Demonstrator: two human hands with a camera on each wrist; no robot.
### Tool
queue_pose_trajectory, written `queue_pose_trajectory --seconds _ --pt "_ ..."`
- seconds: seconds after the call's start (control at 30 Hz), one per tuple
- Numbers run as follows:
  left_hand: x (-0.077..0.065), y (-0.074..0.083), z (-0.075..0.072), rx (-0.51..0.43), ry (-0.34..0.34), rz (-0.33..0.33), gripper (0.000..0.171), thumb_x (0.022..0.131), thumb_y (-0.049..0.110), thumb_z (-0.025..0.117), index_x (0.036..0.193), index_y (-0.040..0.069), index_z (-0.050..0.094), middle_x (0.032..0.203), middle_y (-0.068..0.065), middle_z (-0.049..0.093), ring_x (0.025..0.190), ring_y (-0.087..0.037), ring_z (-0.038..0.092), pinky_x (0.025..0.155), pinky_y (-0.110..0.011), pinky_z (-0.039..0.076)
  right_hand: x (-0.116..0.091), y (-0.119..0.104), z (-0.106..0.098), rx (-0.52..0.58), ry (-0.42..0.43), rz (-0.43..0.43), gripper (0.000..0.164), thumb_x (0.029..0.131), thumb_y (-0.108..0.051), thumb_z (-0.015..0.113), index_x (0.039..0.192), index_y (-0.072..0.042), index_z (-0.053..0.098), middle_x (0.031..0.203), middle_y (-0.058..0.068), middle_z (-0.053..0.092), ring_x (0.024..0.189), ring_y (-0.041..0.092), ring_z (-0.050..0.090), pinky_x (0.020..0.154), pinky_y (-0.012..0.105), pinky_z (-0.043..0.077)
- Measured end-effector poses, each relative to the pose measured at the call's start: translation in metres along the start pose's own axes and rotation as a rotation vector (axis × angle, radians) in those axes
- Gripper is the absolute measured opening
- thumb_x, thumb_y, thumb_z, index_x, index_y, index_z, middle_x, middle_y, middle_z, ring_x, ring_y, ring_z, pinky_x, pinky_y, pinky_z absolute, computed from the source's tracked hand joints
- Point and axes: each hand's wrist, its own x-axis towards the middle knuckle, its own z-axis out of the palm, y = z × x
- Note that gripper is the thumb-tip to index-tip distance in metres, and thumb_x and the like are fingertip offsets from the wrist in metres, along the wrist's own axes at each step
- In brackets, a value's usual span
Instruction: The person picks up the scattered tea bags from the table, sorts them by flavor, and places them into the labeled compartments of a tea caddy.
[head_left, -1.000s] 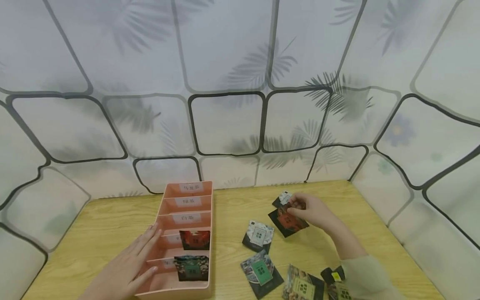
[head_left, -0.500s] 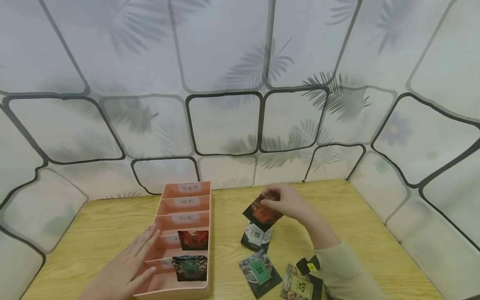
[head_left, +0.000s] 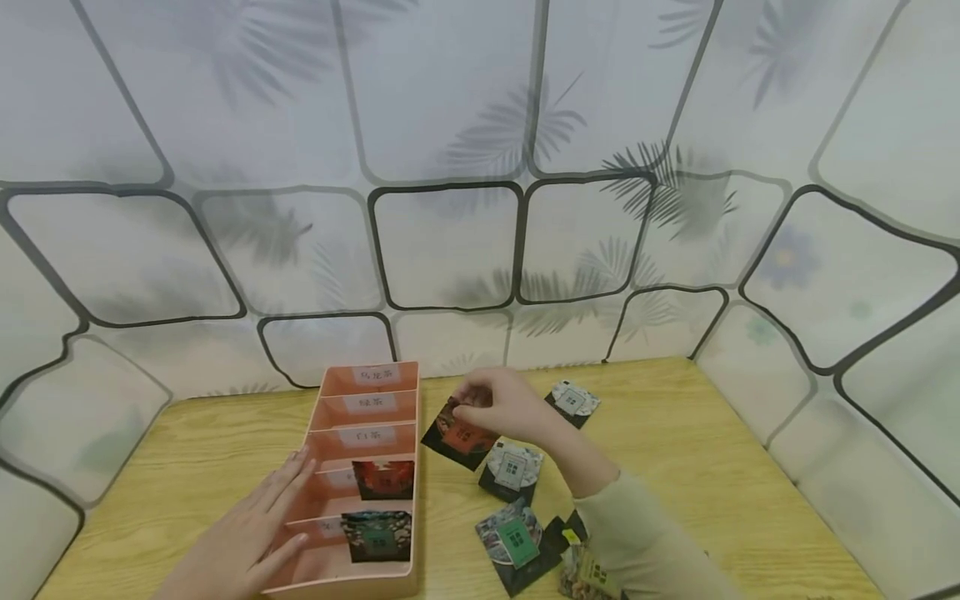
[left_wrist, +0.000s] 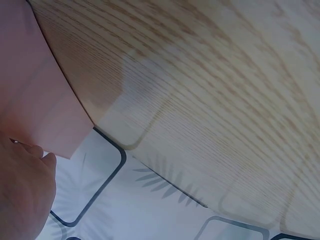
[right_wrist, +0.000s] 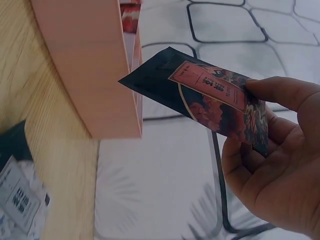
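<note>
Between thumb and fingers, my right hand [head_left: 506,408] pinches a dark tea sachet [head_left: 457,440] with a red label. It hangs over the table, just right of a pink divided box [head_left: 417,521]; the right wrist view shows the sachet's [right_wrist: 210,95] printed front. My left hand [head_left: 232,533] lies along the box's left side, fingers extended onto the rim. Inside the box, a red sachet [head_left: 384,481] stands in one compartment and a green-labelled sachet [head_left: 377,537] in the nearest one. Paper labels with Chinese writing mark the dividers.
Right of the box lie a white sachet [head_left: 512,471], another white sachet [head_left: 573,402] farther back, and a green-labelled sachet [head_left: 517,543]. A yellow-labelled sachet [head_left: 588,575] is partly hidden by the right sleeve. Patterned fabric [head_left: 450,250] encloses the wooden table [head_left: 675,467].
My right hand has carried the red-labelled sachet leftward from the back right toward the box, uncovering the far white sachet. The left hand stays at the box.
</note>
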Motion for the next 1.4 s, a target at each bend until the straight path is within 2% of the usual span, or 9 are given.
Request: queue_pose_trajectory --seconds 0.17,0.43,0.67,0.87,1.1,1.4 --pt "0.000 -0.001 -0.001 -0.001 -0.023 -0.016 0.087 0.101 0.040 0.071 0.170 0.013 0.025 0.178 -0.005 0.024 0.155 0.018 -0.015 0.115 0.004 -0.009 0.010 -0.019 0.014 0.020 -0.047 -0.038 0.010 0.099 -0.011 0.073 0.105 -0.004 0.075 0.095 0.009 0.073 0.079 0.001 0.060 0.074 0.020 0.054" --pt "-0.002 -0.004 0.001 0.023 0.012 0.022 0.092 0.098 0.039 0.074 0.171 0.013 0.023 0.180 0.002 0.015 0.158 0.014 -0.013 0.117 0.002 -0.007 0.026 -0.045 0.036 0.047 -0.116 -0.082 0.007 0.099 -0.009 0.074 0.104 -0.005 0.075 0.094 0.007 0.073 0.077 -0.002 0.056 0.073 0.016 0.051" --pt "-0.001 -0.006 0.001 0.018 0.029 0.052 0.092 0.098 0.037 0.075 0.170 0.011 0.025 0.180 0.002 0.014 0.159 0.012 -0.010 0.118 0.002 -0.006 0.038 -0.051 0.058 0.037 -0.152 -0.094 0.006 0.097 -0.008 0.075 0.102 -0.005 0.077 0.092 0.008 0.074 0.074 -0.004 0.055 0.070 0.013 0.049" --pt "0.000 -0.006 0.002 0.006 0.038 0.063 0.092 0.097 0.035 0.076 0.170 0.010 0.026 0.180 0.005 0.012 0.159 0.012 -0.009 0.118 0.003 -0.004 0.044 -0.051 0.079 -0.055 -0.166 -0.120 0.005 0.096 -0.010 0.078 0.100 -0.008 0.078 0.090 0.005 0.075 0.073 -0.004 0.054 0.069 0.011 0.048" --pt "0.000 -0.006 0.003 0.006 0.046 0.069 0.091 0.097 0.035 0.076 0.170 0.010 0.026 0.180 0.005 0.011 0.160 0.011 -0.008 0.118 0.002 -0.004 0.046 -0.049 0.098 -0.226 -0.192 -0.151 0.004 0.098 -0.013 0.075 0.100 -0.014 0.079 0.088 -0.006 0.072 0.074 -0.006 0.055 0.069 0.008 0.046" --pt "0.001 -0.005 0.003 0.009 0.021 0.022 0.090 0.099 0.037 0.074 0.170 0.013 0.026 0.179 0.002 0.018 0.158 0.014 -0.011 0.117 0.003 -0.005 0.046 -0.042 0.116 -0.431 -0.183 -0.214 0.005 0.095 -0.014 0.078 0.098 -0.018 0.079 0.086 -0.011 0.071 0.074 -0.005 0.054 0.068 0.006 0.042"
